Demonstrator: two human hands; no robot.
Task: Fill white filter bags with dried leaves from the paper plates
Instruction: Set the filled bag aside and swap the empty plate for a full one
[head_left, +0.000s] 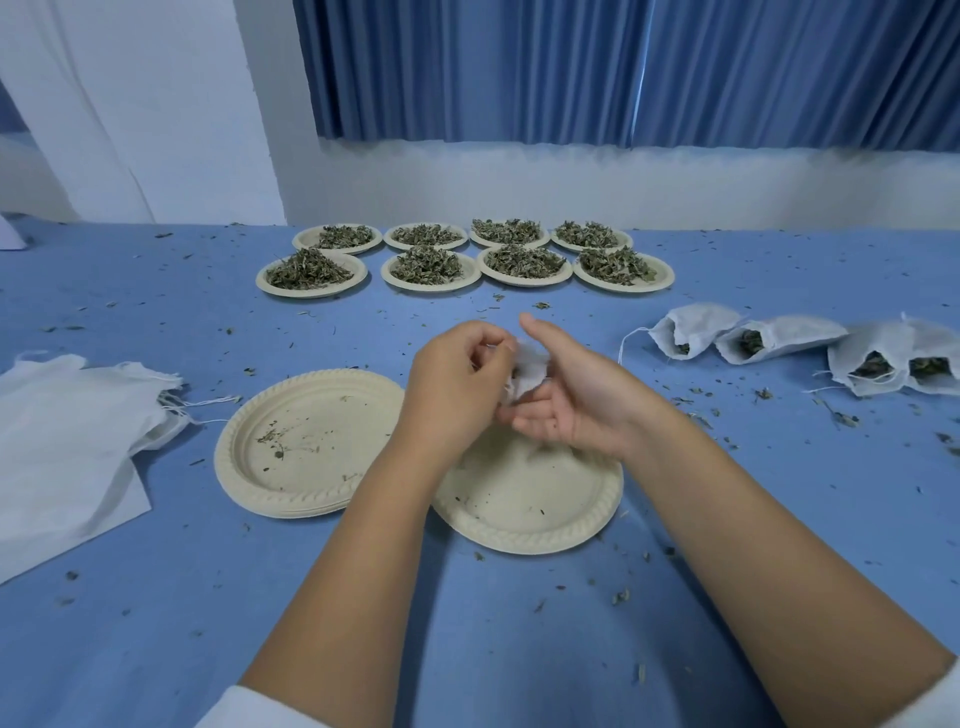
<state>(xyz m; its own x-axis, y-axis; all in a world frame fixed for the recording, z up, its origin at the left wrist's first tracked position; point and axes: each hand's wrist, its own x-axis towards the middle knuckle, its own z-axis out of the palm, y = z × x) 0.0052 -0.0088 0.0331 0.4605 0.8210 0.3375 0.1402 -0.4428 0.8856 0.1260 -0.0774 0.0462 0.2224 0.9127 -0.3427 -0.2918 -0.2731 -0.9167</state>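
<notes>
Both my hands hold one white filter bag above a nearly bare paper plate. My left hand pinches the bag's left edge with curled fingers. My right hand cups the bag from the right, palm turned up, thumb raised. The bag is mostly hidden between the hands. Several paper plates with heaps of dried leaves stand in two rows at the far side. A stack of plates with a few crumbs lies to the left of my hands.
Three filled bags with leaves showing lie at the right. A pile of flat white bags lies at the left edge. Leaf crumbs are scattered over the blue tablecloth. A wall and blue curtain stand behind the table.
</notes>
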